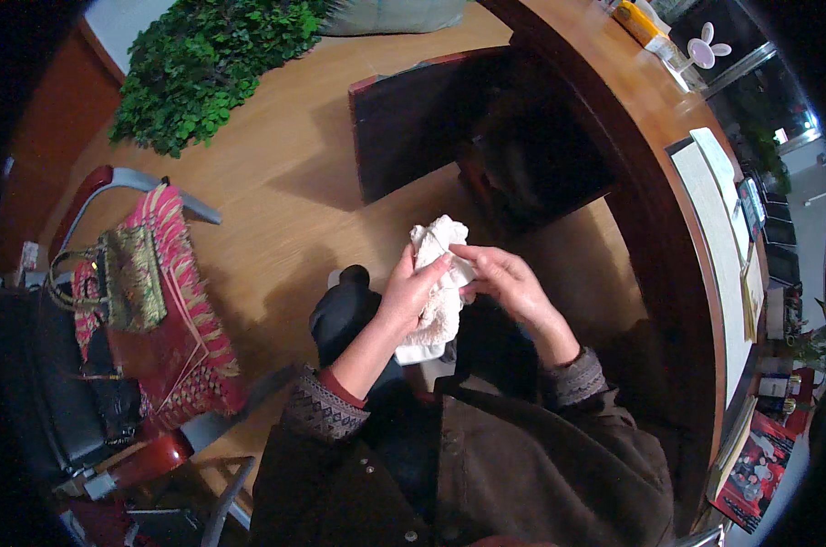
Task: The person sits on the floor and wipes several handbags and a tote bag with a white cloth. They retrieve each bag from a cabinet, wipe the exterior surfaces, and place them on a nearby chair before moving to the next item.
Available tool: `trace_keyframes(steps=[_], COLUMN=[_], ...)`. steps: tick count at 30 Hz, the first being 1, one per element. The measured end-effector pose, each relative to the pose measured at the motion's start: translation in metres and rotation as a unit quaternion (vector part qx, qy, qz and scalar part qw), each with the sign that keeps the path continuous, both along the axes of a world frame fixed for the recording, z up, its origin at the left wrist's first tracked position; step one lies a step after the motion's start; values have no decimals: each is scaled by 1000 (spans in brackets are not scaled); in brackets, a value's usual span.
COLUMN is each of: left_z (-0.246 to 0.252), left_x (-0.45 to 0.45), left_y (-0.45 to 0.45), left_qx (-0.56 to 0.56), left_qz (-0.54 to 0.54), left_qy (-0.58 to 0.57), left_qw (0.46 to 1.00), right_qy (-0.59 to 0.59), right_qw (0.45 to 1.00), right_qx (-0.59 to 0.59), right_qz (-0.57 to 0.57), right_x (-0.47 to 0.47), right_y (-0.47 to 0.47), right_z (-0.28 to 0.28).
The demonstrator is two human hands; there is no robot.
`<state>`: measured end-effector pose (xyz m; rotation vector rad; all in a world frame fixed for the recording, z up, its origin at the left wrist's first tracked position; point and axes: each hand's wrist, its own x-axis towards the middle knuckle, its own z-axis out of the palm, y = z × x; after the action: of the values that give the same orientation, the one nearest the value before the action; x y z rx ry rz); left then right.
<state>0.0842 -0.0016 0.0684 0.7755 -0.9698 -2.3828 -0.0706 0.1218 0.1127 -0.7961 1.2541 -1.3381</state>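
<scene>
A bunched white terry cloth [437, 314], probably a towel, is held in front of my body above the floor. My left hand [409, 290] grips it from the left, with the thumb lying across its front. From the other side, my right hand [512, 277] holds the cloth's right edge, its fingers bent around a smooth white fold. The lower end of the cloth hangs past my left palm, where a flat white edge [420, 353] shows; whether it belongs to the cloth I cannot tell. Some right-hand fingertips are hidden behind the fold.
A wooden desk [666, 184] curves along my right, bearing papers [710, 232] and a bunny-eared object [708, 48]. To my left stands an armchair [50, 383] with a patterned handbag [132, 280] and a pink fringed textile [194, 328]. Leafy greenery [208, 68] fills the upper left.
</scene>
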Motion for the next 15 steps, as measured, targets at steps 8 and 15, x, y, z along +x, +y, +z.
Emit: trace_keyframes(steps=[8,15], left_z=[-52,-43], left_x=[-29,-31], left_y=[9,7], left_qx=[115,106], left_qz=[-49,-107], left_qy=[-76,-141], left_qw=[989,978], right_qy=[443,633], right_qw=[756,572], right_qx=[305,369], right_qz=[-374,-369], right_x=[-197,-335], right_y=[-60,-88], right_z=[-121,-190])
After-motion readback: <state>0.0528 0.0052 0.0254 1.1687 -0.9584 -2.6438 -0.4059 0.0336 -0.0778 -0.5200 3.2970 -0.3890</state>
